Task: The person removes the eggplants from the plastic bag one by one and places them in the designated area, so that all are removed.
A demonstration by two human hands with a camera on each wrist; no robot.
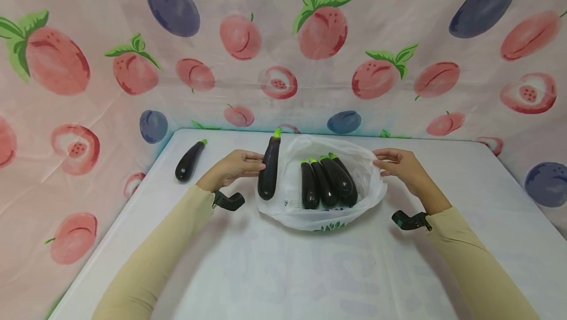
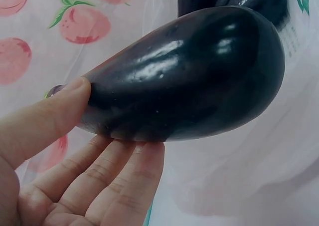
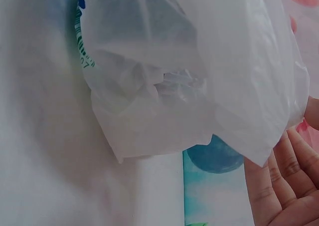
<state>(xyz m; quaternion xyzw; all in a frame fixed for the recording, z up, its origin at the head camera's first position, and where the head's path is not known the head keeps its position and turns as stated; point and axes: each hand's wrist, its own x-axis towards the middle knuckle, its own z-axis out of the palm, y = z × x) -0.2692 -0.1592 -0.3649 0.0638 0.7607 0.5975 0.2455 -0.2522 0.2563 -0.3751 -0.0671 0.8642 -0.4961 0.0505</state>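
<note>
My left hand (image 1: 235,166) pinches a dark purple eggplant (image 1: 268,168) between thumb and fingertips. In the head view it stands stem up over the left rim of a white plastic bag (image 1: 288,219). The left wrist view shows this eggplant (image 2: 184,81) close up, the thumb on its narrower end and the fingers under it. Several eggplants (image 1: 330,179) with green stems lie side by side inside the open bag. My right hand (image 1: 400,167) pinches the bag's right rim. From the right wrist view, the bag's side (image 3: 239,76) hangs in folds beside the fingers.
Another eggplant (image 1: 189,161) lies on the white table (image 1: 283,280), left of my left hand near the back left corner. Behind the table rises a fruit-printed cloth (image 1: 283,15). A black device (image 1: 229,201) is strapped at each wrist.
</note>
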